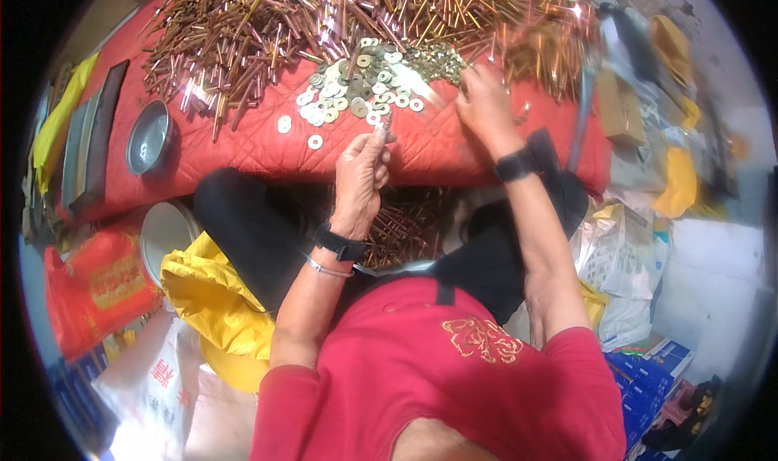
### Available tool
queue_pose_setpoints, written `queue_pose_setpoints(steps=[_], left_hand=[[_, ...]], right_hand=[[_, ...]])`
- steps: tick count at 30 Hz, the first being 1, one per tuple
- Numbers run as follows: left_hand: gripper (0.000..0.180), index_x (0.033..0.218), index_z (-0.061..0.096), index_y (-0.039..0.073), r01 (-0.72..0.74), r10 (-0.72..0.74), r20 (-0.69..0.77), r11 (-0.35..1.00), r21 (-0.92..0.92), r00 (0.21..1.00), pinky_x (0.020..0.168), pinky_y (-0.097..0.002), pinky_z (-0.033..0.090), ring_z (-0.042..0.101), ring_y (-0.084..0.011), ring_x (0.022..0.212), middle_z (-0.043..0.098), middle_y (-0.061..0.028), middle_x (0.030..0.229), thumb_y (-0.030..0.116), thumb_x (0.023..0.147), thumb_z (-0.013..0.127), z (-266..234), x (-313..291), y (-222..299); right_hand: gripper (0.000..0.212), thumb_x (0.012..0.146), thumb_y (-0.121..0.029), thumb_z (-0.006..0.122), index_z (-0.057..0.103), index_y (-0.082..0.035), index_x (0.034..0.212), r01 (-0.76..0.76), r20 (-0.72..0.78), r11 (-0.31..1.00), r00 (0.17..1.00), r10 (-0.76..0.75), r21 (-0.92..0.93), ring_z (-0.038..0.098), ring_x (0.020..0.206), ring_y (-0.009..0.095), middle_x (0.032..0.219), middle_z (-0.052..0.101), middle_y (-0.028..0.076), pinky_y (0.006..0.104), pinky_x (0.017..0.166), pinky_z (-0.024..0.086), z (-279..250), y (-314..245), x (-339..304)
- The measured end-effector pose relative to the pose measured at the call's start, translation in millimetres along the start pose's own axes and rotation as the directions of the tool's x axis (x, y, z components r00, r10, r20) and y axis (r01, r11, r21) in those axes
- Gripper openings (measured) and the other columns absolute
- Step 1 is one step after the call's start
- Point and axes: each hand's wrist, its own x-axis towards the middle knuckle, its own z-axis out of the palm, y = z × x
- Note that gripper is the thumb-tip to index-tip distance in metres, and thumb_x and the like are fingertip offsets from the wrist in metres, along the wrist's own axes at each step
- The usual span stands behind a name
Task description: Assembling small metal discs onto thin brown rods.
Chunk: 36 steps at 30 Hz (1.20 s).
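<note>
My left hand (362, 169) is closed in a pinch in front of the washer pile, its fingertips on a small shiny metal piece (386, 124) mostly hidden by the fingers. Flat round washers (359, 107) lie heaped on the red quilted cloth (267, 159) just beyond it. Bent fingers bring my right hand (486, 104) down at the edge of a heap of small brass-coloured parts (438, 62). Whatever sits between those fingertips is too small or hidden to make out.
Long copper-coloured metal rods (267, 31) form a wide heap along the far side. A metal bowl (151, 138) stands at the left, above a red bag (101, 287) and a yellow bag (219, 299). More rods (403, 238) lie below the cloth's front edge. Boxes (620, 108) stand right.
</note>
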Motion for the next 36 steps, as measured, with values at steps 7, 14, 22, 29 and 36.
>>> queue_pose_setpoints(steps=[7,14,22,29,36], left_hand=[[0.020,0.087,0.065,0.005,-0.018,0.006,0.093,0.991,0.135,0.996,0.040,-0.0178,0.020,0.033,-0.0002,0.045,0.050,0.0056,0.063,0.025,0.089,0.065,9.5,-11.8,2.1],[0.019,0.084,0.066,0.006,-0.032,-0.009,0.157,0.967,0.254,0.987,0.042,-0.0176,0.021,0.033,0.0002,0.047,0.050,0.0068,0.064,0.025,0.087,0.066,17.1,-22.9,6.7],[0.019,0.081,0.066,0.005,0.072,-0.153,0.220,0.938,0.339,0.963,0.043,-0.0186,0.022,0.035,-0.0009,0.048,0.050,0.0060,0.062,0.023,0.087,0.065,12.3,-26.6,26.2],[0.019,0.080,0.065,0.009,-0.097,0.001,0.226,0.905,0.413,0.974,0.042,-0.0181,0.020,0.032,-0.0008,0.046,0.047,0.0074,0.061,0.026,0.088,0.064,7.4,-25.3,19.3],[0.018,0.082,0.065,0.009,-0.040,-0.044,0.193,0.910,0.412,0.980,0.041,-0.0176,0.019,0.031,-0.0007,0.046,0.047,0.0069,0.061,0.025,0.089,0.063,8.9,-26.7,21.8]], right_hand=[[0.020,0.090,0.000,0.052,0.061,-0.001,0.107,-0.409,0.358,0.365,0.912,0.203,0.836,0.063,0.082,0.010,0.089,0.066,0.003,0.0246,0.069,0.051,-26.3,-50.2,-33.8],[0.010,0.086,-0.002,0.063,0.065,-0.001,0.096,-0.337,0.295,0.262,0.937,0.188,0.904,0.060,0.085,0.009,0.090,0.064,0.001,0.0228,0.076,0.048,-39.3,-72.4,-47.2],[0.008,0.086,-0.008,0.063,0.065,-0.002,0.091,-0.392,0.419,0.547,0.904,0.081,0.740,0.058,0.079,0.011,0.082,0.062,0.003,0.0247,0.072,0.046,-63.7,-73.9,-41.6],[0.016,0.091,-0.014,0.055,0.057,0.000,0.086,-0.201,0.339,0.770,0.940,-0.022,0.605,0.058,0.075,0.031,0.077,0.055,0.014,0.0355,0.069,0.046,-59.2,-71.1,-41.7],[0.008,0.090,-0.008,0.054,0.053,0.000,0.092,-0.117,0.246,0.751,0.967,-0.062,0.650,0.059,0.081,0.029,0.085,0.056,0.015,0.0361,0.073,0.045,-53.7,-74.8,-39.1]])
